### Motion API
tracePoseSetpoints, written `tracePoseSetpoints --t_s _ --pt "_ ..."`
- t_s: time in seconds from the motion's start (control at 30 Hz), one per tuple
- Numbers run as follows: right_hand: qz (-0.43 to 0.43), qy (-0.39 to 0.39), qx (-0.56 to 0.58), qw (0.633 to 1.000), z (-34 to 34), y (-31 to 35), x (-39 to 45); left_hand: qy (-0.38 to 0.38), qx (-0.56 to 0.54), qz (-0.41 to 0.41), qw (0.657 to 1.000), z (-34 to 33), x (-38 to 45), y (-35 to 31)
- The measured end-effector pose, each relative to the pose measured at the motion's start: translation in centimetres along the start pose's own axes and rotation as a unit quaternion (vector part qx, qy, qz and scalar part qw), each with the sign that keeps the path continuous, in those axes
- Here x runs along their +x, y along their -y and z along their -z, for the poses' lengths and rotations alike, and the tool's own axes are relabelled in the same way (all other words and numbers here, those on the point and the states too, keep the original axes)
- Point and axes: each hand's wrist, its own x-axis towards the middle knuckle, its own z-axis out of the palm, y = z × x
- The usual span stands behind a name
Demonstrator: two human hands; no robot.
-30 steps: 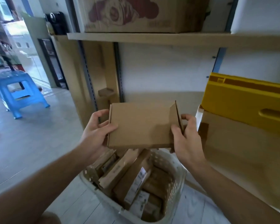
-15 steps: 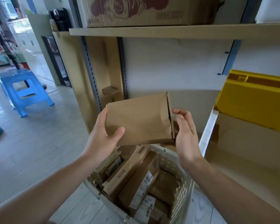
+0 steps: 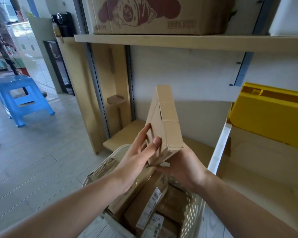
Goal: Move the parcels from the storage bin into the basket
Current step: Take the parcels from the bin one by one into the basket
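Now, from left to right, I see a blue plastic stool (image 3: pixel 22 98), then my left hand (image 3: pixel 138 162) and right hand (image 3: pixel 182 165) gripping the flat brown cardboard parcel (image 3: pixel 163 124) upright on its end, above the cream perforated plastic basket (image 3: pixel 193 208) holding other parcels; the yellow plastic storage bin (image 3: pixel 268 114) sits on the shelf at the right.

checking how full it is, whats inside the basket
The basket holds several brown cardboard parcels, some with white labels, lying tilted. Both forearms cover parts of it; its bottom is hidden.
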Motion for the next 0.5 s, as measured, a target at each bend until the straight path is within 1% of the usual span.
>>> tracePoseSetpoints --t_s 0.2,0.33,0.43,0.5 --pt "-0.013 -0.009 0.046 0.999 0.7 -0.8 0.7 0.030 -0.012 -0.009 0.999 -0.1 -0.4 -0.6" --pt "-0.029 -0.024 0.031 0.999 0.8 -1.2 1.0 0.044 -0.030 -0.015 0.998 0.2 -0.6 -0.7" --pt "-0.056 -0.056 0.016 0.997 0.6 -1.4 1.0 0.053 -0.089 0.000 0.995 0.8 -0.7 -1.1" --pt "-0.063 -0.093 0.033 0.993 0.4 -1.3 1.0 0.063 -0.118 -0.015 0.991 1.1 -0.8 -1.7"
